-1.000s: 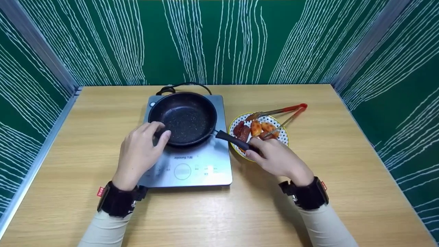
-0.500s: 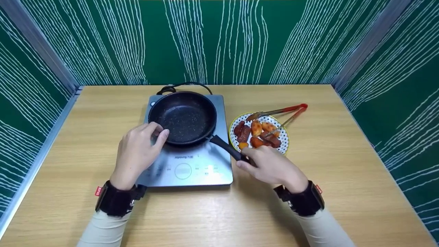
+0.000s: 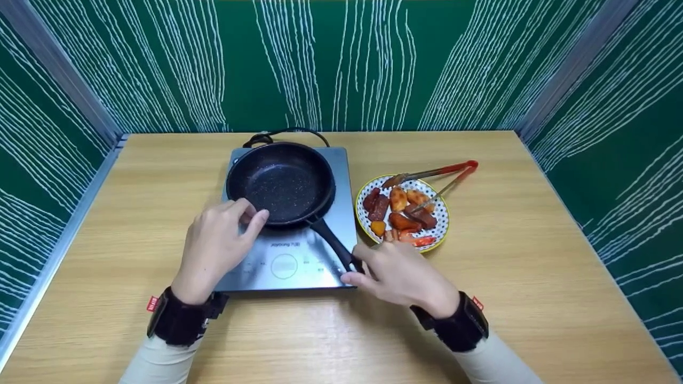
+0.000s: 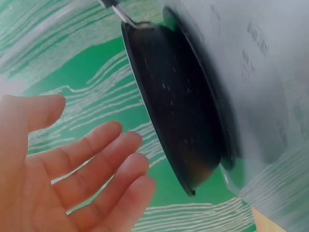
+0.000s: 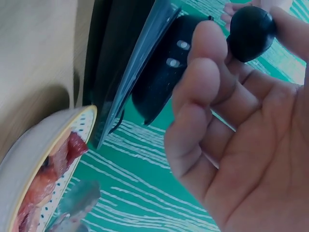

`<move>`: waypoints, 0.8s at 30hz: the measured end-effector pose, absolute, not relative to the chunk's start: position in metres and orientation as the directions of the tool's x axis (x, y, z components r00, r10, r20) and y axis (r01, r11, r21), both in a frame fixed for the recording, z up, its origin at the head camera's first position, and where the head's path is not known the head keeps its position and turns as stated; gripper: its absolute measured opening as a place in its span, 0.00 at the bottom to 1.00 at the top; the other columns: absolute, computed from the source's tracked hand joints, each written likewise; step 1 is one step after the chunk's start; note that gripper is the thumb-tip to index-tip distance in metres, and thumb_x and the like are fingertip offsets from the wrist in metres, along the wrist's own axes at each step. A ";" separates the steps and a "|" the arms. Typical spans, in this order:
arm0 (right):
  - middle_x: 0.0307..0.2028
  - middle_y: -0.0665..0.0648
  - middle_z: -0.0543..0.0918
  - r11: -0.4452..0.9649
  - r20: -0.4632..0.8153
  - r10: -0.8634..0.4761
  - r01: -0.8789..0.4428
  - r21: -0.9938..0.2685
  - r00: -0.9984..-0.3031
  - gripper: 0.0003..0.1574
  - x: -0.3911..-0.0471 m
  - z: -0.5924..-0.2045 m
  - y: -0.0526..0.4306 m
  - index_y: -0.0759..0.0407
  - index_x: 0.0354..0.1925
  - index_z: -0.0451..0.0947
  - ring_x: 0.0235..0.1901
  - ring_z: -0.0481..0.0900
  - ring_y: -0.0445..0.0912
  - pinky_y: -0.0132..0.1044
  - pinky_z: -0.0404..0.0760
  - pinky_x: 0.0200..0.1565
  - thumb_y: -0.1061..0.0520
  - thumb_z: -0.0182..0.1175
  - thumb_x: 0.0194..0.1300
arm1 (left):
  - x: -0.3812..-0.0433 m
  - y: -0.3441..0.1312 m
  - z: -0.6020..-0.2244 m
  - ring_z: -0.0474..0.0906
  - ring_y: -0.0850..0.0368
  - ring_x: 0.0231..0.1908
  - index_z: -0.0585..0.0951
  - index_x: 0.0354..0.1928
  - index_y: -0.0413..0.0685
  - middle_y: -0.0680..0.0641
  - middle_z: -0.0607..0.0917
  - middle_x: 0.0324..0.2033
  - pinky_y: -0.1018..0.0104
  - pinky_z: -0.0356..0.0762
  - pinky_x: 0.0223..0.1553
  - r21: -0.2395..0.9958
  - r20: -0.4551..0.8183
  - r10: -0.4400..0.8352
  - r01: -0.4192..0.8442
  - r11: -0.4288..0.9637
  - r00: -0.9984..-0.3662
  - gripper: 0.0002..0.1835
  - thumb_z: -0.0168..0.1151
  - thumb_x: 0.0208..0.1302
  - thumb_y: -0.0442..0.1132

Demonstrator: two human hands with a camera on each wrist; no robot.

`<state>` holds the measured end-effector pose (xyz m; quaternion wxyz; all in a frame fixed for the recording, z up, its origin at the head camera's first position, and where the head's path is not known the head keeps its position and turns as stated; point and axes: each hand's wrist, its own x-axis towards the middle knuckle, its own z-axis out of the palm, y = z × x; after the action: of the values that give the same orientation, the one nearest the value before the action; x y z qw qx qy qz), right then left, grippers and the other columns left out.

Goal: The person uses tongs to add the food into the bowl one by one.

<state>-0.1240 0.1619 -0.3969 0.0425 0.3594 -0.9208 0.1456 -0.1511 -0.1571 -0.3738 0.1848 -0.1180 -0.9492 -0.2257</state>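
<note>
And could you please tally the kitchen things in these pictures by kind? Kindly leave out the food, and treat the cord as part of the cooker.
Frying pan: 1
Induction cooker: 1
Dotted plate: 1
Tongs: 1 pair
Total: 4

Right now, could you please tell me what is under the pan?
The cooker lies under the pan, with its near side showing. The patch directly beneath the pan is covered in the head view.
</note>
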 end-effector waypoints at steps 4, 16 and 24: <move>0.15 0.41 0.64 0.706 0.166 -0.652 -0.672 -0.223 -0.740 0.29 -0.119 -0.397 0.156 0.50 0.33 0.75 0.17 0.66 0.38 0.35 0.66 0.25 0.28 0.50 0.67 | -0.146 -0.149 -0.375 0.71 0.57 0.24 0.81 0.30 0.53 0.51 0.80 0.22 0.63 0.68 0.27 0.391 0.358 0.166 0.309 0.867 -0.919 0.21 0.55 0.68 0.60; 0.18 0.42 0.74 0.679 0.170 -0.664 -0.682 -0.270 -0.728 0.25 -0.121 -0.392 0.163 0.50 0.39 0.79 0.17 0.71 0.35 0.33 0.72 0.26 0.34 0.49 0.72 | -0.134 -0.115 -0.380 0.73 0.57 0.22 0.81 0.27 0.50 0.55 0.76 0.18 0.62 0.70 0.26 0.393 0.264 0.189 0.284 0.874 -0.946 0.29 0.50 0.66 0.68; 0.32 0.44 0.82 0.761 0.231 -0.482 -0.535 -0.367 -0.845 0.16 -0.157 -0.380 0.221 0.49 0.46 0.80 0.32 0.79 0.40 0.42 0.79 0.39 0.45 0.47 0.77 | -0.128 -0.077 -0.381 0.71 0.55 0.18 0.68 0.13 0.55 0.56 0.68 0.12 0.62 0.65 0.19 0.379 0.184 0.138 0.200 0.903 -0.973 0.36 0.45 0.60 0.77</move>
<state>-0.1565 0.2207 -0.3799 0.0616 0.2715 -0.9364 0.2137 -0.1277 -0.0767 -0.3809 0.0765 -0.0869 -0.9725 -0.2019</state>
